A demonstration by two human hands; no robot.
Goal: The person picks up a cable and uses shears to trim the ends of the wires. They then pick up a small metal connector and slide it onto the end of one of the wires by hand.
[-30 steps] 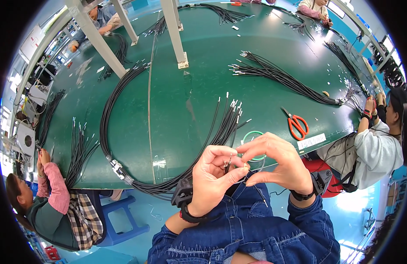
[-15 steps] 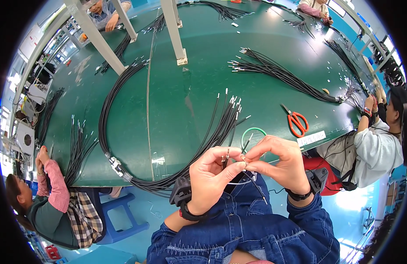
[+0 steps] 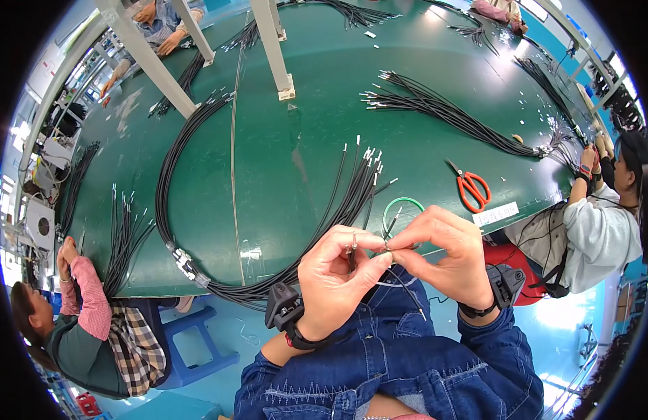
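Both hands meet just off the near edge of the green tabletop [image 3: 282, 140]. Left hand [image 3: 334, 280] pinches a thin black wire [image 3: 408, 297] upright between thumb and fingers; right hand [image 3: 450, 255] pinches its metal-tipped end, fingertips touching the left's. Wire tail hangs over the lap. Black cable bundle [image 3: 338, 210] and green wire loop [image 3: 401, 210] lie just beyond; orange scissors [image 3: 471, 187] to the right.

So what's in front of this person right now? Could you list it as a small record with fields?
Surface: green table
Left hand: pinches a thin black wire at its metal tip
Right hand: fingertips meet the left hand's at the same wire
Nearby: black wire bundle, green ring, orange scissors
Others: people seated around the table edges
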